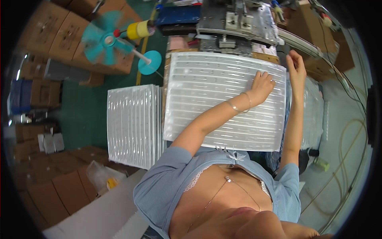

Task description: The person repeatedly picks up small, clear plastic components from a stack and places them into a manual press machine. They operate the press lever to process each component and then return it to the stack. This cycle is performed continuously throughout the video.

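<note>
A large white ribbed sheet (pixel 223 103), shiny and marked with rows of small dark slots or pieces, lies in front of me. My left hand (pixel 262 86) rests over its upper right part, with fingers curled and fingertips down at one of the rows. Whatever they pinch, if anything, is hidden. Just beyond the sheet's right edge, my right hand (pixel 296 71) is raised with its fingers bent together toward the thumb. Anything between those fingertips is too small to make out. A thin bracelet circles my left wrist.
Upright stacked ribbed white panels (pixel 131 125) stand at the left. Behind the sheet sits a metal fixture (pixel 238 24) with clamps. A teal fan (pixel 108 40) and a yellow tape roll (pixel 139 30) are at the far left. Cardboard boxes (pixel 65 34) line the left side; hoses (pixel 342 159) hang at right.
</note>
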Motion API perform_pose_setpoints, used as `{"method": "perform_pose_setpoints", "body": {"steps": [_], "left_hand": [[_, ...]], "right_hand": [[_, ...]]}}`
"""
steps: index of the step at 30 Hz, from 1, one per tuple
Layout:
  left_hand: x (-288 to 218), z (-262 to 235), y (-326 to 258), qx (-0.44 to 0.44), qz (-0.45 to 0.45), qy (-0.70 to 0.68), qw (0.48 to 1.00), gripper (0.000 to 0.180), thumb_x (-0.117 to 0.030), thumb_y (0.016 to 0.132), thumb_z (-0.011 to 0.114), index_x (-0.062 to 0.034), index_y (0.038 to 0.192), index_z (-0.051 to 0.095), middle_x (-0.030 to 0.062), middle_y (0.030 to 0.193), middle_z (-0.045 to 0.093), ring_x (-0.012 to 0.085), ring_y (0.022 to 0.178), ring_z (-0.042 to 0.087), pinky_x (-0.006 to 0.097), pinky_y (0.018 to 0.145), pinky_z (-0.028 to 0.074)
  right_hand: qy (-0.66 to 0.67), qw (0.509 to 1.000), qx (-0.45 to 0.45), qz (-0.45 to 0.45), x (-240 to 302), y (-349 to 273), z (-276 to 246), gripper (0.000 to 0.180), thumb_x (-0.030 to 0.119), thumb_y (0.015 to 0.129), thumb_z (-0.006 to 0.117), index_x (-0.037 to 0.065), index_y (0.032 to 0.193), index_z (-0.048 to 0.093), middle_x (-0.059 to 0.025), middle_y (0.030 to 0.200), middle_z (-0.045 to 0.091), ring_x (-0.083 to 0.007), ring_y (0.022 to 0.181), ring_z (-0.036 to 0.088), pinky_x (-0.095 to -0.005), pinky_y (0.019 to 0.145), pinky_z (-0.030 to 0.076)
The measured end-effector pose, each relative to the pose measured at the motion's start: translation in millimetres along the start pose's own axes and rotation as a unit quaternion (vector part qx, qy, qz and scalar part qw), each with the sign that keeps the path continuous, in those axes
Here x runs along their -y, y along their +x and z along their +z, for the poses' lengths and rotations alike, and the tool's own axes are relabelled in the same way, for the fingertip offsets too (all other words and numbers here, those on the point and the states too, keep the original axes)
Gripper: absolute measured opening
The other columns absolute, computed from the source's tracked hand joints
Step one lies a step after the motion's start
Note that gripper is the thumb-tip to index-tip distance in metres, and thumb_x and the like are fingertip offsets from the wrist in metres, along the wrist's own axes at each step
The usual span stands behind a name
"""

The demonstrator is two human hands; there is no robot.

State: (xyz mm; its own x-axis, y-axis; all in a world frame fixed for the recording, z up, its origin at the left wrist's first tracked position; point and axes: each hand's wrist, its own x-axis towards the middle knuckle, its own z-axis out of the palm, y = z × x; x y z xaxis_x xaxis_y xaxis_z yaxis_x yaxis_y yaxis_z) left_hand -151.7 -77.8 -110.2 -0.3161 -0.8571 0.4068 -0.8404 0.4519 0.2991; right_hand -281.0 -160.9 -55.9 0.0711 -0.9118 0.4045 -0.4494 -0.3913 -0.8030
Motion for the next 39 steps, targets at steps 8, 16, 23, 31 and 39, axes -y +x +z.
{"method": "perform_pose_setpoints", "body": {"steps": [8,16,23,31,39], "left_hand": [[145.7,-140.3,-165.8,-0.155,-0.325,-0.013,0.933,0.014,-0.013,0.079,0.060,-0.0078,0.090,0.067,0.0109,0.084,0.066,0.0304,0.078,0.061,0.040,0.069,0.047],[128.7,-149.2,-223.8,-0.036,-0.318,0.089,0.943,0.013,-0.018,0.078,0.063,-0.0114,0.088,0.068,0.0016,0.081,0.065,0.0208,0.077,0.059,0.037,0.072,0.034],[138.6,-151.3,-215.9,-0.012,-0.436,-0.126,0.891,0.016,-0.020,0.077,0.066,-0.0132,0.092,0.068,0.0034,0.072,0.065,0.0195,0.070,0.060,0.035,0.075,0.034],[143.9,-152.9,-196.9,-0.026,-0.347,0.089,0.933,0.016,-0.012,0.080,0.055,-0.0147,0.087,0.069,0.0013,0.087,0.063,0.0205,0.088,0.053,0.038,0.077,0.031],[141.0,-139.9,-189.8,0.019,-0.305,0.087,0.948,0.015,-0.011,0.077,0.055,-0.0138,0.081,0.069,0.0019,0.087,0.062,0.0202,0.090,0.051,0.039,0.077,0.031]], "right_hand": [[-0.039,0.974,0.163,-0.153,57.2,-59.5,106.2,0.018,0.016,0.076,0.068,0.007,0.090,0.064,-0.0076,0.084,0.061,-0.0251,0.073,0.058,-0.0340,0.065,0.045],[-0.040,0.896,0.302,-0.324,121.0,-134.5,191.5,0.021,0.017,0.067,0.071,0.012,0.086,0.063,-0.0037,0.082,0.054,-0.0214,0.079,0.054,-0.0358,0.067,0.037],[-0.090,0.885,0.291,-0.351,108.3,-145.1,216.4,0.018,0.017,0.065,0.071,0.011,0.079,0.061,-0.0024,0.081,0.053,-0.0193,0.079,0.052,-0.0339,0.070,0.035],[-0.166,0.859,0.292,-0.386,116.2,-150.0,225.8,0.021,0.013,0.065,0.070,0.011,0.083,0.059,-0.0020,0.089,0.056,-0.0198,0.082,0.053,-0.0345,0.073,0.037],[0.104,0.917,0.284,-0.260,121.0,-114.9,168.9,0.023,0.002,0.071,0.063,0.006,0.090,0.052,-0.0083,0.089,0.057,-0.0247,0.080,0.058,-0.0376,0.071,0.046]]}}
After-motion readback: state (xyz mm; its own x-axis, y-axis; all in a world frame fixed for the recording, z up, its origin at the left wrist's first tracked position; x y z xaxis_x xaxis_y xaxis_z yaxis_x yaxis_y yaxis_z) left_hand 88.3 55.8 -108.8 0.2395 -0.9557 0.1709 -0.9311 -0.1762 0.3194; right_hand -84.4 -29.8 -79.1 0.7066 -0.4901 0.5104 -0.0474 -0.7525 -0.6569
